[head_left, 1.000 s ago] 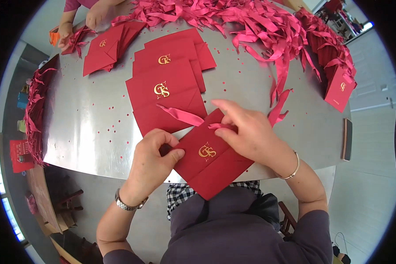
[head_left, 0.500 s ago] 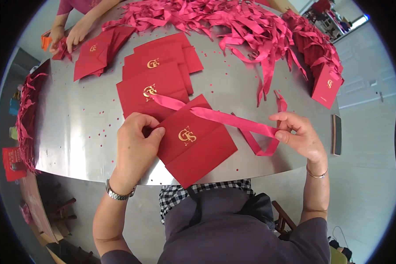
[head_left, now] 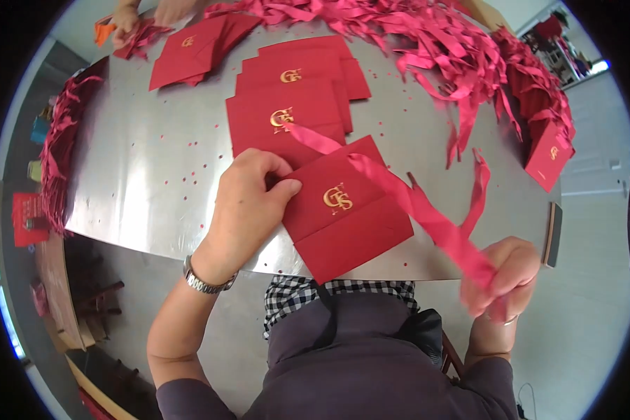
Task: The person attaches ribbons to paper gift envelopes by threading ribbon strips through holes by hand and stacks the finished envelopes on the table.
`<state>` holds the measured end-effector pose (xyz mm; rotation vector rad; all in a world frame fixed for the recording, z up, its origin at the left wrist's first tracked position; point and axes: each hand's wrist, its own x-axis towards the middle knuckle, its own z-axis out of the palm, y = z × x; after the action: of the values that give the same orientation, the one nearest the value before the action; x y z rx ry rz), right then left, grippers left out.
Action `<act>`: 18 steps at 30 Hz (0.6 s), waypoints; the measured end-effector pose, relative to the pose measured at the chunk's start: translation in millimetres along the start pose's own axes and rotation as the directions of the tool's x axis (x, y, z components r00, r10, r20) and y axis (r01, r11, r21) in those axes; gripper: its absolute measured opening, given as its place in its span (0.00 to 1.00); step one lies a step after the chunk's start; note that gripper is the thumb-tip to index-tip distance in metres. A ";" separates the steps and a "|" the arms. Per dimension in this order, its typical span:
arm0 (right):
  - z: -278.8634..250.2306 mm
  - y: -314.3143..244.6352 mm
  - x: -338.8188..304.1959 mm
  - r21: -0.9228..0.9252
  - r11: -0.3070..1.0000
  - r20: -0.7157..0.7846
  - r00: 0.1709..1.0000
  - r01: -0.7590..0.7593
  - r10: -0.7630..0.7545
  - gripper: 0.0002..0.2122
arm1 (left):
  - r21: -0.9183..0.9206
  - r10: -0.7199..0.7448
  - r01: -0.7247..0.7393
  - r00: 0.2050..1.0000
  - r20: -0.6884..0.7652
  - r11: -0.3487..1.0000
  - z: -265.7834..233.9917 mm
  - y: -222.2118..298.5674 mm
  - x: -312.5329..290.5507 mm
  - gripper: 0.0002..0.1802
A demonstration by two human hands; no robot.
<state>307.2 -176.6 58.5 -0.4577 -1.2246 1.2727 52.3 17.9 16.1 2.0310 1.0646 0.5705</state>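
Observation:
My left hand (head_left: 248,203) pinches the left edge of a folded red paper bag (head_left: 350,217) with a gold emblem. A pink ribbon (head_left: 399,189) passes through the bag near its upper edge; one short end sticks out to the upper left. The long part runs down to the right into my right hand (head_left: 504,280), which is closed around it beyond the table's front edge and slightly blurred. Just behind the bag, and partly under it, lie several overlapping red bags (head_left: 287,105) of the same kind.
Pink ribbons (head_left: 462,56) heap along the far side of the metal table (head_left: 168,154). More red bags (head_left: 196,49) lie at the far left, near a co-worker's hand (head_left: 126,24). Ribboned bags line the left edge (head_left: 63,147) and the right edge (head_left: 549,154). Small red paper dots are scattered about.
My right hand has moved down and toward me, closing round the ribbon and drawing it taut. My left hand still grips the bag. The view has shifted.

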 end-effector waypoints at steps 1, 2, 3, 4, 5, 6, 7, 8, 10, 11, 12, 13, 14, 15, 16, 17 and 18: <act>18.5 1.2 -0.7 -0.159 0.983 -0.112 0.991 -0.096 0.078 0.12 | 0.002 -0.010 0.010 1.000 -0.010 1.000 -0.3 -0.7 -0.8 0.08; 30.1 10.5 17.4 -0.378 0.910 -0.147 0.982 -0.170 0.123 0.09 | -0.011 -0.016 0.016 1.000 -0.005 1.000 0.8 -3.1 -1.8 0.08; 42.7 26.0 40.0 -0.573 0.784 -0.189 0.969 -0.240 0.158 0.06 | -0.025 -0.025 0.025 1.000 0.000 0.999 -0.1 -6.5 -3.6 0.09; 52.0 50.2 53.1 -0.611 0.732 -0.281 0.947 -0.302 0.157 0.05 | -0.029 -0.028 0.028 1.000 -0.001 0.999 -2.2 -7.9 -4.6 0.09; 55.7 75.1 58.4 -0.646 0.668 -0.378 0.915 -0.370 0.142 0.04 | -0.011 0.025 -0.025 0.999 0.020 1.000 -2.8 -7.6 -4.3 0.10; 51.5 95.2 61.7 -0.663 0.615 -0.424 0.891 -0.427 0.161 0.03 | 0.010 0.074 -0.075 0.996 0.041 0.997 -2.9 -7.7 -4.5 0.12; 47.0 110.6 63.4 -0.673 0.562 -0.470 0.865 -0.481 0.179 0.04 | 0.003 0.077 -0.077 0.996 0.044 0.997 -3.7 -7.0 -4.4 0.12; 46.4 119.4 63.4 -0.673 0.559 -0.470 0.864 -0.484 0.182 0.04 | -0.005 0.087 -0.087 0.994 0.063 0.996 -6.1 -5.8 -4.9 0.11; 46.0 129.7 63.4 -0.792 0.437 -0.451 0.891 -0.426 0.051 0.05 | -0.020 0.096 -0.095 0.992 0.082 0.995 -7.2 -6.4 -4.2 0.11; 46.3 131.2 64.3 -0.793 0.434 -0.449 0.892 -0.427 0.057 0.05 | -0.010 0.090 -0.090 0.991 0.102 0.996 -7.2 -7.3 -2.9 0.11; 46.6 132.4 65.2 -0.798 0.416 -0.456 0.888 -0.435 0.054 0.05 | 0.000 0.084 -0.085 0.989 0.122 0.996 -7.7 -8.4 -1.6 0.11; 46.8 133.3 66.1 -0.803 0.398 -0.464 0.885 -0.444 0.051 0.06 | -0.006 0.080 -0.080 0.990 0.119 0.997 -9.8 -8.8 -0.2 0.11; 47.2 133.3 68.0 -0.805 0.391 -0.464 0.884 -0.446 0.054 0.06 | -0.012 0.064 -0.063 0.986 0.153 0.998 -12.1 -7.9 2.3 0.10; 48.3 133.1 70.8 -0.839 0.330 -0.443 0.895 -0.433 0.048 0.06 | -0.019 0.049 -0.046 0.981 0.187 0.999 -13.2 -8.1 3.8 0.09; 49.0 133.1 73.4 -0.869 0.268 -0.420 0.906 -0.416 0.045 0.07 | -0.026 0.048 -0.044 0.981 0.187 0.999 -11.7 -11.1 4.2 0.09; 49.5 133.4 76.1 -0.870 0.265 -0.418 0.907 -0.415 0.049 0.07 | 0.000 0.111 -0.113 0.977 0.180 0.994 -10.0 -15.1 3.9 0.08; 49.7 133.8 78.7 -0.876 0.239 -0.422 0.906 -0.418 0.038 0.07 | 0.026 0.172 -0.179 0.969 0.175 0.983 -9.1 -17.9 3.5 0.06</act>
<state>188.3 -82.1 -0.7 -1.7703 -1.5840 0.4304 39.3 31.1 7.7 2.1823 0.8058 0.4553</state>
